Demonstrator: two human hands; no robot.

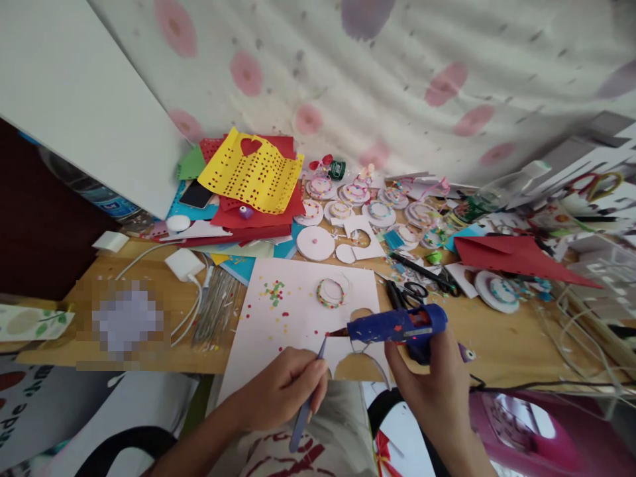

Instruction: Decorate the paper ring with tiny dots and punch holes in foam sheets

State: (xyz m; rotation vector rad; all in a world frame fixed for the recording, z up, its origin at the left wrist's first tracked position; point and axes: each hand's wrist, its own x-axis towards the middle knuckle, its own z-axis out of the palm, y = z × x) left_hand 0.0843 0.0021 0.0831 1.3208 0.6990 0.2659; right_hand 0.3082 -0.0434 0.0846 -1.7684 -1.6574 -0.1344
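My left hand (285, 384) is closed around a pair of grey-blue tweezers (302, 421). A tiny red piece (326, 335) shows at their tips. In my right hand (437, 377) I grip a blue glue gun (377, 326), its nozzle pointing left and meeting or nearly meeting the tweezer tips. Both tools are over a white paper sheet (278, 318) with round cut-outs along its right side. Small red, green and yellow paper bits lie scattered on the sheet. Farther back on it rests a ring (322, 302) dotted with coloured bits.
Yellow punched paper (256, 172) lies on red sheets at the back. Several decorated rings on white discs (380, 213) stand behind the sheet. Scissors (415, 291) and a black pen (420, 266) are at right. Thin wires (214, 308) and a white charger (183, 265) are left.
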